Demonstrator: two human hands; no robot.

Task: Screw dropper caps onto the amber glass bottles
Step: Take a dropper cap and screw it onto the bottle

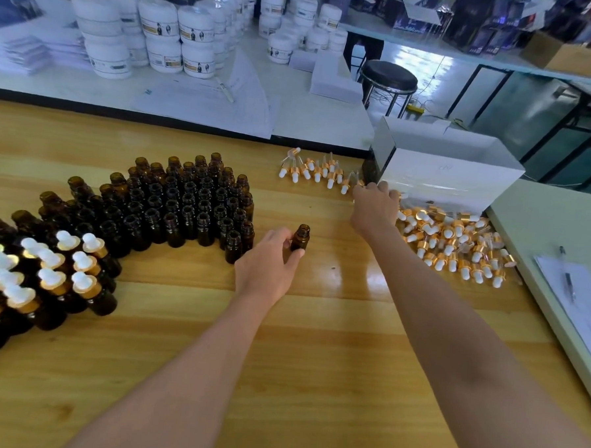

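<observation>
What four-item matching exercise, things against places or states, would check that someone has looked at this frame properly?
Things:
1. left hand
2. capped bottles
3. loose dropper caps
4. black stool

Places or states:
A. heaped on the wooden table in front of the white box
B. on the floor beyond the table
C. grips one uncapped amber bottle
D. clustered at the table's left edge

Pairs: 1-C, 2-D, 3-A, 4-B.
</observation>
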